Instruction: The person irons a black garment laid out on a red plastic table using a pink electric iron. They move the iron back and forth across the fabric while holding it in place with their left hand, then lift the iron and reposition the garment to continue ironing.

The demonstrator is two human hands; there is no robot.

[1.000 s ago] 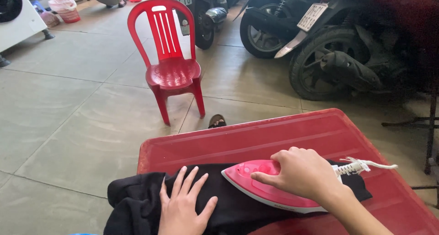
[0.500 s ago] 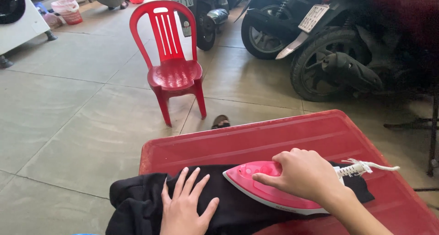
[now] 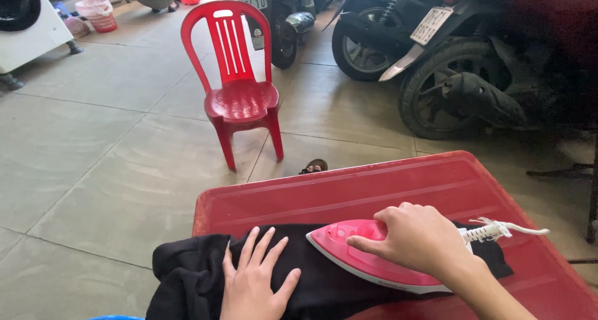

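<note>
In the head view, a pink iron [image 3: 374, 257] lies flat on a black garment [image 3: 311, 276] spread along the near edge of a red surface [image 3: 374, 183]. The iron's long axis runs roughly parallel to that near edge, with its pointed tip toward the left and its heel toward the right, where a white cord [image 3: 504, 231] leaves it and trails to the right edge of the surface. The right hand [image 3: 417, 239] comes in from the lower right, wrist angled up and to the left, and sits on top of the iron; its fingers [image 3: 374, 240] are closed around the handle, the index finger stretched forward along the iron's body toward the tip. The left hand [image 3: 255, 282] lies palm down on the garment just to the left of the iron's tip, near it but not touching it, its fingers spread open and pointing away from the person, holding nothing. The garment bunches in folds at the near left corner of the surface and hangs over the edge there. Beyond the far edge, on the tiled floor [image 3: 112, 145], stands a red plastic chair [image 3: 240, 89], and a dark sandal [image 3: 313, 166] lies just past the far edge. Parked motorbikes [image 3: 473, 64] fill the upper right.
</note>
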